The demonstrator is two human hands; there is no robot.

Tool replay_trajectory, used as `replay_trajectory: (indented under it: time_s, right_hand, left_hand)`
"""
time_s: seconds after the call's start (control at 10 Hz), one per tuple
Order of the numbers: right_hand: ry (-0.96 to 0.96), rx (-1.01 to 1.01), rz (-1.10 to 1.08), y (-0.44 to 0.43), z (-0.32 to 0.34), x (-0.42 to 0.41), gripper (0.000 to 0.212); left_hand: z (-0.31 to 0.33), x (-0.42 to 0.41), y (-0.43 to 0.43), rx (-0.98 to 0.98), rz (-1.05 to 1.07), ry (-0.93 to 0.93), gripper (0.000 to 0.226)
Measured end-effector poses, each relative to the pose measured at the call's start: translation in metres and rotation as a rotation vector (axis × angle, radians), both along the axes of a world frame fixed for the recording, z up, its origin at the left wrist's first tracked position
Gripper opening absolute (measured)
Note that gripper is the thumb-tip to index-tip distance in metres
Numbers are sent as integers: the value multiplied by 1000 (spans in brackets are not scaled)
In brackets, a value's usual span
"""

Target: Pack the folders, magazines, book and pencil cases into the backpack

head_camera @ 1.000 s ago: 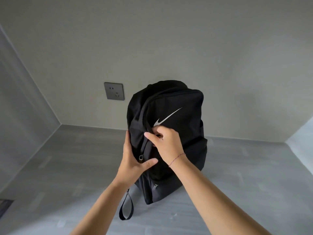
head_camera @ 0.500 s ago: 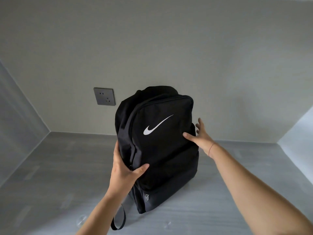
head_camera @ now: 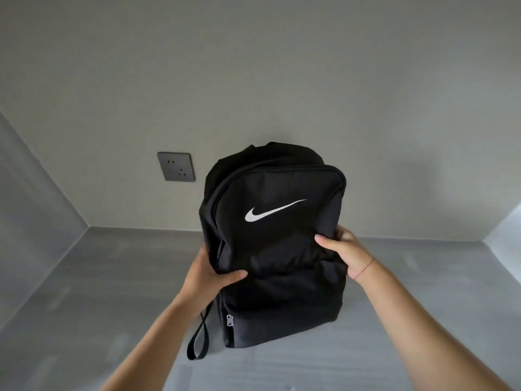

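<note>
While the head view shows only one scene, the change in it is plain: a second ago the right hand point(head_camera: 348, 256) was pinching at the zipper on the bag's left front, half a second ago it was reaching flat toward the right edge, and now it is curled around that right side, thumb on the front panel, fingers hidden behind. The left hand point(head_camera: 210, 273) has kept its place on the near-left side, thumb across the front and fingers wrapped out of sight behind the seam. Both hands therefore grip the bag point(head_camera: 270, 249) from either side, neither one spread flat.

The bag stands upright on the grey floor point(head_camera: 98, 306), near the far wall, with a socket point(head_camera: 176, 170) on that wall to its left. Its main zipper looks closed along the top curve, and a loop strap point(head_camera: 198, 342) hangs at the near-left bottom.

No folders, magazines, book or pencil cases are in sight. My reading is that packing is finished and the zipper drawn; the two-sided hold suggests settling or lifting the full bag.
</note>
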State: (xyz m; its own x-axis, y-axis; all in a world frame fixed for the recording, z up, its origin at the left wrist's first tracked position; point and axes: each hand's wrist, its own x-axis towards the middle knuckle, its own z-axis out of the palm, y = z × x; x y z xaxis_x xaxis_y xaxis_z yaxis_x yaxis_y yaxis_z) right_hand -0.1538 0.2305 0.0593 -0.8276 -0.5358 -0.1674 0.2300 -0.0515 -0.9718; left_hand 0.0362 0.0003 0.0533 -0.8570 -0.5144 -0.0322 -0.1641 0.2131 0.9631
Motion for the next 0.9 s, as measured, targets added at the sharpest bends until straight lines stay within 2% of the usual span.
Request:
replay_trajectory:
  time_s: [0.2, 0.3, 0.4, 0.5, 0.7, 0.8, 0.9]
  right_hand:
    - [-75, -153, -161, 7, 13, -16, 32]
    - [-43, -161, -218, 3, 28, -35, 18]
    - [-29, -111, -224, 8, 26, -52, 21]
    - [34, 43, -218, 13, 13, -64, 30]
    - [278, 535, -374, 4, -3, -77, 46]
    - [289, 647, -362, 0, -3, -75, 57]
    - [272, 712, -348, 8, 5, -69, 72]
  left_hand:
    - [31, -80, -24, -42, -224, -2, 103]
    - [28, -112, -25, -30, -237, 23, 104]
    - [21, -134, -26, -27, -249, 33, 103]
    - [9, -149, -29, -52, -225, 67, 100]
    - [-9, -153, -24, -78, -199, 72, 94]
    - [-3, -150, -23, -80, -152, 86, 92]
    - [-10, -134, -18, -41, -4, 39, 98]
